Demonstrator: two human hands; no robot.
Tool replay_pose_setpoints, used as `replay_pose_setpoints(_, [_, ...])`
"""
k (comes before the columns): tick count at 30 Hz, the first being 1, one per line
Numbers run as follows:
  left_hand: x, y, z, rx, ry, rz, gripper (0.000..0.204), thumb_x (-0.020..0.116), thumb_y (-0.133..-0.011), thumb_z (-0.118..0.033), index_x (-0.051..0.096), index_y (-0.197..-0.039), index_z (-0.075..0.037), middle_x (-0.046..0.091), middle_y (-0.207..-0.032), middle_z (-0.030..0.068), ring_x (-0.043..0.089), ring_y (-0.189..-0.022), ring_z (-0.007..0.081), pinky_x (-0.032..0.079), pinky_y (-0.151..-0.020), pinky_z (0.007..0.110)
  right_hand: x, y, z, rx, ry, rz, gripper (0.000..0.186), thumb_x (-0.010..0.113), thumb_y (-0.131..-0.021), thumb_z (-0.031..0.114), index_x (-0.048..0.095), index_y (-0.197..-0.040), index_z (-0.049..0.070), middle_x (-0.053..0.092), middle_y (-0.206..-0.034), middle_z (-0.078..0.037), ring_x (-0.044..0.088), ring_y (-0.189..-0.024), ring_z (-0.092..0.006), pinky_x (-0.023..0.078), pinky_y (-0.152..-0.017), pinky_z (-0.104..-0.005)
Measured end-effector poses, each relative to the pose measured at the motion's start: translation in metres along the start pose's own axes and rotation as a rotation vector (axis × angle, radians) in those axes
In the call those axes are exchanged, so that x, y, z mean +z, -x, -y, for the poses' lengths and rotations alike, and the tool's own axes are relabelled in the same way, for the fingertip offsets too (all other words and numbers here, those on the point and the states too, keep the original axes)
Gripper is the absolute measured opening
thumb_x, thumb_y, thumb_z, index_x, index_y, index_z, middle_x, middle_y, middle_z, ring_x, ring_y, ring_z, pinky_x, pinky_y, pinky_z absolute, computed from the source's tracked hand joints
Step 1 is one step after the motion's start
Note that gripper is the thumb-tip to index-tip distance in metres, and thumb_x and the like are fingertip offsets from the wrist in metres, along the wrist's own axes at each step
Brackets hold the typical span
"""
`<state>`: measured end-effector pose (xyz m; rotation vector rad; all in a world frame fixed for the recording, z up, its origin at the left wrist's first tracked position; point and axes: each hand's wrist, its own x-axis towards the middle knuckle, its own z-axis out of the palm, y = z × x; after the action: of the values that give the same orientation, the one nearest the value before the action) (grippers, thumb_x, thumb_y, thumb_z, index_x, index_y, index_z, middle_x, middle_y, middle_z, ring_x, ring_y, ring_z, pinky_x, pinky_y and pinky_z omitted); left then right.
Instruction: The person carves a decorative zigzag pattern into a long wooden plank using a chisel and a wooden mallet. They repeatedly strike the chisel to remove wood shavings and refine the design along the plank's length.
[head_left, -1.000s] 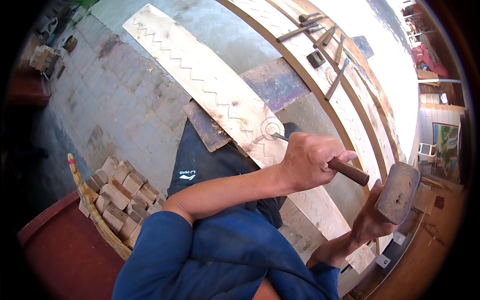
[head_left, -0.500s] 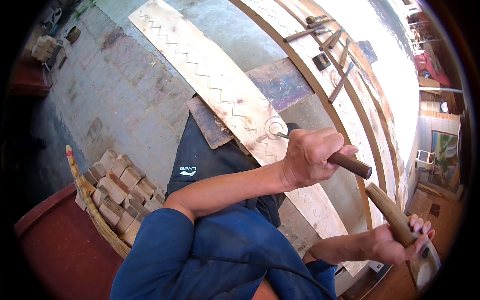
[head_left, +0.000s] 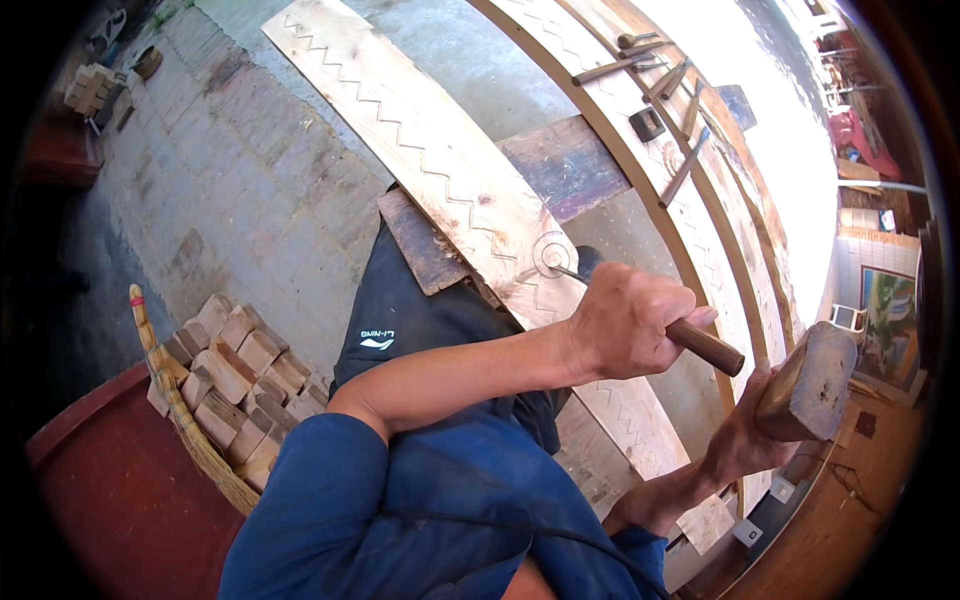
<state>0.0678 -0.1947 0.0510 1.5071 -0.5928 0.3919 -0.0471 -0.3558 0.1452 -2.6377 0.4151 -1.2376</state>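
Chisel with brown wooden handle [head_left: 708,348], wrapped by the left grip [head_left: 632,318], meets a pale zigzag-marked wooden plank [head_left: 465,190]; right grip [head_left: 740,430] clasps a brown block-headed mallet [head_left: 808,385]; off-centre blows could skid the tip.

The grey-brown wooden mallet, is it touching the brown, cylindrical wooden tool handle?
Apart. The head view shows a gap, with background visible, between the mallet and the tool handle.
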Motion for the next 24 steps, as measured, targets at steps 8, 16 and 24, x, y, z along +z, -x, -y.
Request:
replay_pose_setpoints(8, [-0.025, -0.004, -0.002, -0.06, 0.109, 0.067, 0.053, 0.079, -0.095, -0.025, 0.049, -0.055, -0.007, 0.049, -0.055, 0.0152, 0.052, -0.047, 0.0371, 0.039, -0.047, 0.044, -0.043, -0.043, 0.005, 0.139, -0.989, -0.219, 0.051, 0.079, -0.096, 0.009, 0.05, -0.135, -0.006, 0.062, -0.105, -0.009, 0.059, -0.086, -0.0152, 0.052, -0.079, -0.03])
replay_pose_setpoints(16, [-0.017, -0.002, -0.004, -0.059, 0.036, -0.082, 0.054, 0.079, -0.099, -0.025, 0.047, -0.059, -0.007, 0.045, -0.055, 0.0143, 0.047, -0.045, 0.0338, 0.035, -0.046, 0.043, -0.005, -0.018, 0.033, -0.289, 0.196, 0.096, 0.061, 0.092, -0.078, 0.009, 0.067, -0.133, -0.001, 0.075, -0.125, -0.013, 0.074, -0.106, -0.0296, 0.059, -0.095, -0.0423])
replay_pose_setpoints(24, [-0.012, -0.003, -0.002, -0.026, 0.036, -0.045, 0.053, 0.076, -0.101, -0.024, 0.049, -0.058, -0.007, 0.046, -0.054, 0.0148, 0.048, -0.044, 0.034, 0.035, -0.045, 0.043, -0.001, -0.002, 0.006, -0.066, 0.008, -0.063, 0.054, 0.087, -0.09, 0.003, 0.061, -0.135, -0.01, 0.073, -0.127, -0.022, 0.073, -0.112, -0.0271, 0.066, -0.096, -0.0406])
